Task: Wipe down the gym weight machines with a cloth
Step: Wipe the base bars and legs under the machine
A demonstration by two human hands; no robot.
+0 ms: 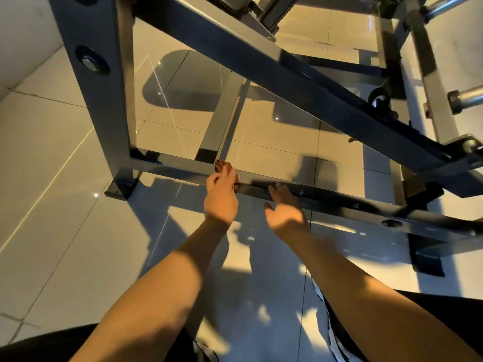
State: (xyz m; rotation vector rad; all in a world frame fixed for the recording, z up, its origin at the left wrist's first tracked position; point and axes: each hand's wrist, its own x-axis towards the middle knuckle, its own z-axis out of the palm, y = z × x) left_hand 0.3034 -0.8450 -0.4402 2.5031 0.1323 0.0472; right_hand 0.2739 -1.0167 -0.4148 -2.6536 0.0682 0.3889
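We are gripping the cloth point(225, 166) in our left hand point(220, 197), fingers curled round it. A small brown wad is showing past the fingertips, and we are pressing it onto the low bar point(326, 198) of the machine point(104, 105), right where a cross member meets it. Our right hand point(286, 210) is lying open, its straight fingers seemingly resting on the same bar just beside the left. We are judging the cloth to be soft and light and quick to bunch, so it is best held wadded in the palm rather than by an edge. The bar is looking stiff, heavy and fixed, its painted face smooth enough for easy sliding, though the bolt heads point(356, 205) may be snagging the cloth.
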